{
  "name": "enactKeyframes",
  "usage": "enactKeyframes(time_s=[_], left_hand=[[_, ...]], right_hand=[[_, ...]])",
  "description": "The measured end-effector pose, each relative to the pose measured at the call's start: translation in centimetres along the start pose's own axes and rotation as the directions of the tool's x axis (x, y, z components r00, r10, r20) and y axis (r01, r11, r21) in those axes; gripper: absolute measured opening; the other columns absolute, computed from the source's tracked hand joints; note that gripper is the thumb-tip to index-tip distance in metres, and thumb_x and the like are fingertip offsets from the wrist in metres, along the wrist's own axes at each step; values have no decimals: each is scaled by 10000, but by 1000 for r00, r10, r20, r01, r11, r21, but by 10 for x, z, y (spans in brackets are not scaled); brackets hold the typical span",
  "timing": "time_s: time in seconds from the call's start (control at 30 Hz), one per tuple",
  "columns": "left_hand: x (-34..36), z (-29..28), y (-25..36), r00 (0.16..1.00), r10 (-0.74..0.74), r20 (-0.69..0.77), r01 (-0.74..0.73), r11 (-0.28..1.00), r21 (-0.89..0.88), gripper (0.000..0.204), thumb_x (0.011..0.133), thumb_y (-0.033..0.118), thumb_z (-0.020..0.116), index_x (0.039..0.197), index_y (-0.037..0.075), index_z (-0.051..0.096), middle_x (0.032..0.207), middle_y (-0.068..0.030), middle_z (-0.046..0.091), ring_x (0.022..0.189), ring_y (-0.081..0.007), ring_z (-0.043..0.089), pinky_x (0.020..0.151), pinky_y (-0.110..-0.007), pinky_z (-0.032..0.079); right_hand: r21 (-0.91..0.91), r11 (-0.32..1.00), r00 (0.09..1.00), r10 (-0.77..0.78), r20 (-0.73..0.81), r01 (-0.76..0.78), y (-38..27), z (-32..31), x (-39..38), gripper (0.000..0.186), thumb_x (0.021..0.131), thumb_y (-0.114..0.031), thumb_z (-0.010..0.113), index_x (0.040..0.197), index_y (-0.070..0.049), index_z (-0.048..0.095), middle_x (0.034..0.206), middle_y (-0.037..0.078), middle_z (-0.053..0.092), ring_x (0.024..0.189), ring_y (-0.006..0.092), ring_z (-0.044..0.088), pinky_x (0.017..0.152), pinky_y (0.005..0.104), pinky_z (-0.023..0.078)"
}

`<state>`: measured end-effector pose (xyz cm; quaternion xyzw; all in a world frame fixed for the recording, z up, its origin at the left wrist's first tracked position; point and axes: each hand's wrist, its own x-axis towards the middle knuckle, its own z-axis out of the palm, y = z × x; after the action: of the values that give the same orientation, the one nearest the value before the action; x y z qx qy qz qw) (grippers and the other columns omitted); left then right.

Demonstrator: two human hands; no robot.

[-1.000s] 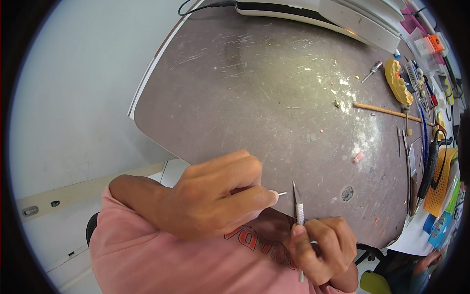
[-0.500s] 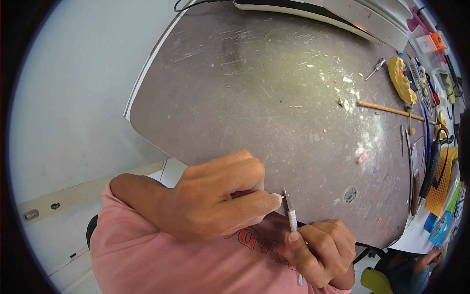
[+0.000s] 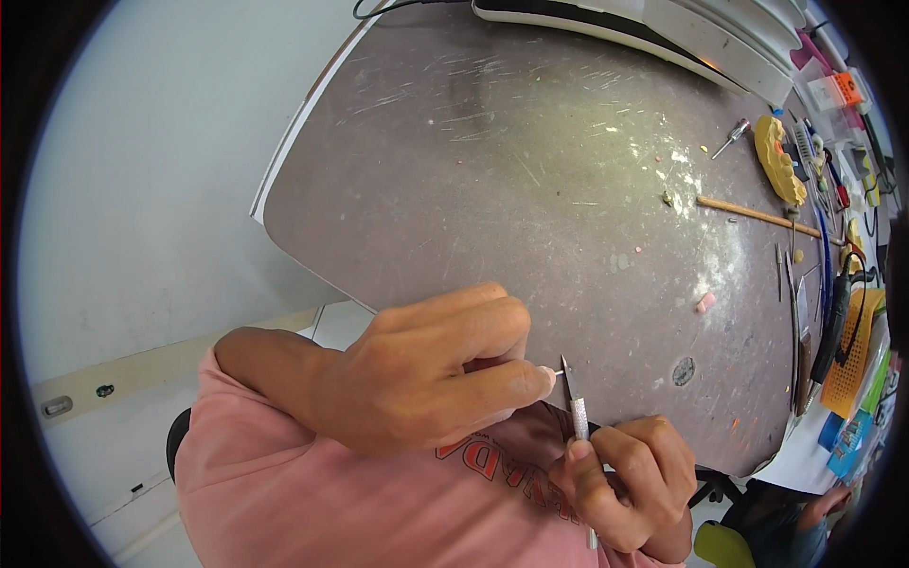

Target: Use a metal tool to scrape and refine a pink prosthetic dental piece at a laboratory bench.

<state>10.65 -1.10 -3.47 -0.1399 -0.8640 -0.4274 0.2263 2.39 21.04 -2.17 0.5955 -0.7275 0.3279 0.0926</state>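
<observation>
My right hand [image 3: 639,483] is closed around a craft knife [image 3: 579,417] with a knurled silver handle, its narrow blade pointing away from me. The fingers of my left hand [image 3: 440,379] are pinched together on a small, thin white piece [image 3: 559,372]. Only the tip of that piece sticks out past the fingertips, right at the blade; whether the two touch, I cannot tell. Its other end is hidden in the fingers. Both hands are held close to my body, over the near edge of the worktable [image 3: 454,218].
A yellow dental model [image 3: 779,161], a small screwdriver [image 3: 731,138] and a wooden stick [image 3: 748,213] lie at the right. Beyond are several hand tools and a black handpiece [image 3: 833,322]. A pink lump [image 3: 705,302] rests amid white powder. A white device [image 3: 615,43] stands at the back.
The whole view has shifted slightly, so table and hands sit a little further right. Slightly more of the white piece shows beside the blade. Both grips are unchanged.
</observation>
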Motion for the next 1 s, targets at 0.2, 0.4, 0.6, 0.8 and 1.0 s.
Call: enactKeyframes(time_s=[0.2, 0.4, 0.6, 0.8, 1.0], left_hand=[[-3, -3, -2, 1000, 24, -17, -23, 1000, 21, 268, 663, -14, 763, 924, -5, 704, 760, -50, 421, 622, -159, 474, 472, -293, 357], [-3, -3, -1, 1000, 0, -11, 0, 1000, -10, 272, 658, 2, 762, 924, -9, 704, 763, -50, 432, 621, -157, 475, 470, -285, 352], [-2, -4, -1, 1000, 11, 0, -11, 1000, -4, 266, 663, 42, 737, 919, -17, 696, 769, -57, 431, 615, -158, 461, 477, -282, 345], [-5, -4, -2, 999, 32, 6, -32, 999, 17, 267, 660, 61, 725, 913, -15, 686, 786, -63, 425, 630, -164, 455, 480, -283, 340], [-7, -4, -3, 999, 50, -12, -50, 998, 30, 262, 662, 62, 729, 912, -6, 690, 795, -64, 427, 635, -167, 455, 482, -282, 339]], right_hand=[[73, 982, 984, 175, -40, -172, -9, -3, 2, 220, 763, 6, 799, 878, -49, 620, 717, 53, 609, 558, 179, 577, 429, 295, 439], [111, 983, 980, 159, -123, -146, -14, 7, 3, 208, 781, -1, 802, 906, -43, 642, 725, 54, 627, 559, 180, 586, 445, 293, 461], [24, 1000, 1000, -17, -18, 17, -3, 7, -3, 185, 790, -6, 786, 907, -48, 650, 735, 45, 613, 572, 161, 545, 444, 286, 426], [-26, 1000, 1000, -17, 5, 17, -4, 6, -1, 185, 789, 5, 772, 899, -52, 634, 738, 43, 603, 569, 166, 526, 440, 297, 398], [160, 964, 964, 233, -126, -212, -12, 6, 4, 201, 789, -11, 807, 889, -37, 635, 687, 49, 603, 528, 162, 535, 413, 290, 393]])
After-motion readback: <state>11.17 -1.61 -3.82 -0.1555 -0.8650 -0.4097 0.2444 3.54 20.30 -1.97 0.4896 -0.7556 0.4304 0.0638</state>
